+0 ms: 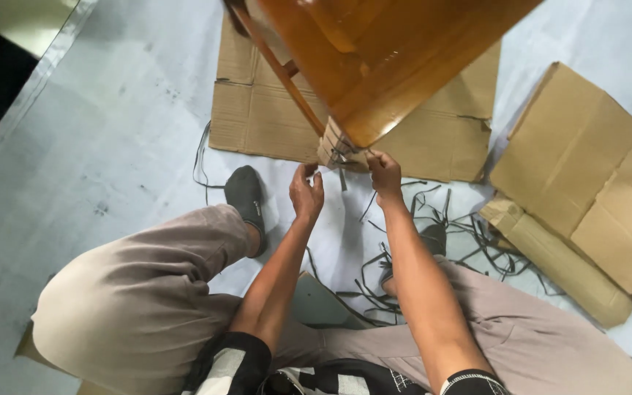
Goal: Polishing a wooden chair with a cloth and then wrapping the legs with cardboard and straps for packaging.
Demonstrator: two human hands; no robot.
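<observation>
So the big orange-brown wooden chair (pixel 374 58) is tipping over the seated person's knees, and it's looking heavy, stiff and glossy, so probably slick to hold bare; I'd be grabbing it by the slim rail rather than the polished face. Flattened cardboard sheets (pixel 272 117) are lying on the floor under and behind the chair, loose dark strips (pixel 440 227) trailing just below it. At the chair's lowest corner, a cardboard wrap (pixel 336 150) is sitting bound with strips, light and soft, easy to crush. Both forearms are reaching up and forward. The left hand (pixel 306 194) is pinching at a strip beside the wrap, grip closed; the right hand (pixel 384 174) is curling onto the wrap's edge.
</observation>
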